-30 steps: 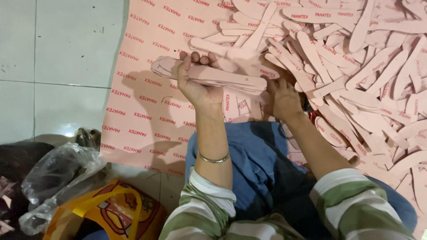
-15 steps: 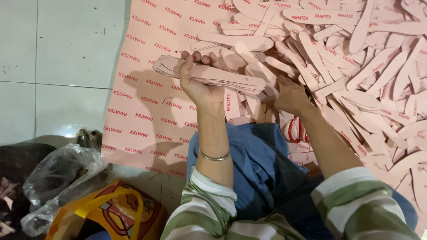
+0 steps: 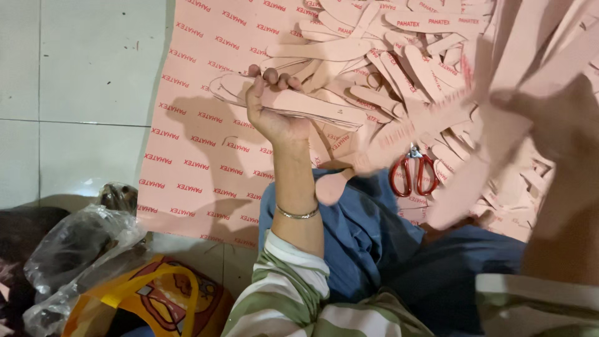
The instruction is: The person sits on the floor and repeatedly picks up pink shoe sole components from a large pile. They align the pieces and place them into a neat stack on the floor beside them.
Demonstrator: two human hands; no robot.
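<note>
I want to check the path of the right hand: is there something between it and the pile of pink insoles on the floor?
Nothing solid shows between them. The right hand is blurred, raised above the pile of pink insoles, with insoles in its grip. Red scissors lie at the near edge of the pile, beside the path.

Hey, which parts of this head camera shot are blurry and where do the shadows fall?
Head view: the right hand and the pink insole it holds are smeared with motion blur; the left hand gripping a stack of insoles is sharp; the red scissors are fairly clear; the left arm throws a soft shadow on the pink sheet.
</note>
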